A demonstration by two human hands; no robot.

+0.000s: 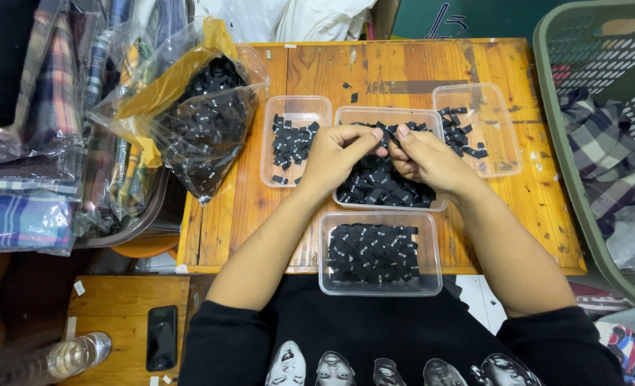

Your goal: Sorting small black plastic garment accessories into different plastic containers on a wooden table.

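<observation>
A small black woven fabric label (387, 133) is pinched between left hand (335, 155) and right hand (428, 159), above the middle clear plastic tray (389, 113).

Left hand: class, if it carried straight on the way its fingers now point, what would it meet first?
Probably the right hand: the left hand points rightward at it over the middle tray, both pinching one black label.

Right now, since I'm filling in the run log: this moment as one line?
left hand: pinching black label | right hand: pinching same label | over middle tray | front tray: stacked labels
</observation>
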